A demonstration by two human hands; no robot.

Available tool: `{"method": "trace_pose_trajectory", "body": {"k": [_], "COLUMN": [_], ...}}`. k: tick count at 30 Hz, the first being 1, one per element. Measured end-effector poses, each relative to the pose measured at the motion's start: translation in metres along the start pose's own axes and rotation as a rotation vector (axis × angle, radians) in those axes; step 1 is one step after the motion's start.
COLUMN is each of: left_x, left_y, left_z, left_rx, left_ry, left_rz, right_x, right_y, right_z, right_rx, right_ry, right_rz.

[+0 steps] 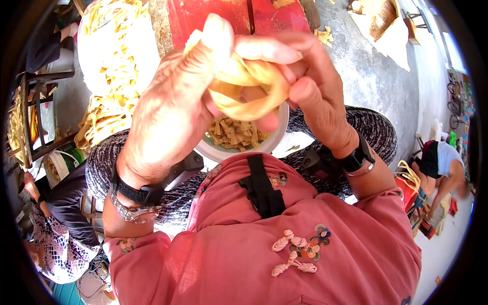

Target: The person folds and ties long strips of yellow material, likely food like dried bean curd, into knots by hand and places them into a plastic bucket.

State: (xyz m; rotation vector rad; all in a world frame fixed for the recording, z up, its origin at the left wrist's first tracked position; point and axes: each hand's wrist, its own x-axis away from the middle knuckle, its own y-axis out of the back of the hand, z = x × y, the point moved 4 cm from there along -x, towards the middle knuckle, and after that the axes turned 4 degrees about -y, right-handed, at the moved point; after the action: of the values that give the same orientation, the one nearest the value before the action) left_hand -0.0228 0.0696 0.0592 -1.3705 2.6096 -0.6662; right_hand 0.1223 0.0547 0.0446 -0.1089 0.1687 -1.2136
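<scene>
Between both hands, above a round white basin (281,131), is a looped, pale yellow flat strip (249,110), bent into a ring. My left hand (179,95) grips the ring's left side, its thumb raised at the top and bright with glare. My right hand (318,84) pinches the right side between thumb and fingers; its upper fingers are blurred. Short, folded tan pieces (236,133) lie in the basin, which stands between my knees. The strip's material cannot be told for certain.
Long yellow strips (110,114) lie heaped at the left. A red wooden bench or table (209,19) is ahead. An open sack (381,26) lies on the floor at the upper right. One person (61,236) sits close at the left; another (446,164) bends over at the far right.
</scene>
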Motion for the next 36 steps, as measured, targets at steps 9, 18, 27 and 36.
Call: {"method": "trace_pose_trajectory", "body": {"k": [9, 18, 27, 36], "left_x": [0.005, 0.003, 0.002, -0.017], "left_y": [0.037, 0.026, 0.034, 0.034], "left_z": [-0.021, -0.017, -0.029, -0.044], "left_rx": [0.282, -0.317, 0.016, 0.003], "left_ry": [-0.126, -0.037, -0.156, -0.290], "left_rz": [-0.096, -0.305, -0.242, -0.337], "right_x": [0.010, 0.003, -0.008, -0.029], "right_y": [0.030, 0.014, 0.000, 0.025], "right_z": [-0.010, -0.015, 0.014, 0.047], "right_rx": [0.415, 0.293, 0.557, 0.736], "right_ry": [-0.081, -0.359, -0.104, 0.050], "right_rz": [-0.116, -0.010, 0.121, -0.121]}}
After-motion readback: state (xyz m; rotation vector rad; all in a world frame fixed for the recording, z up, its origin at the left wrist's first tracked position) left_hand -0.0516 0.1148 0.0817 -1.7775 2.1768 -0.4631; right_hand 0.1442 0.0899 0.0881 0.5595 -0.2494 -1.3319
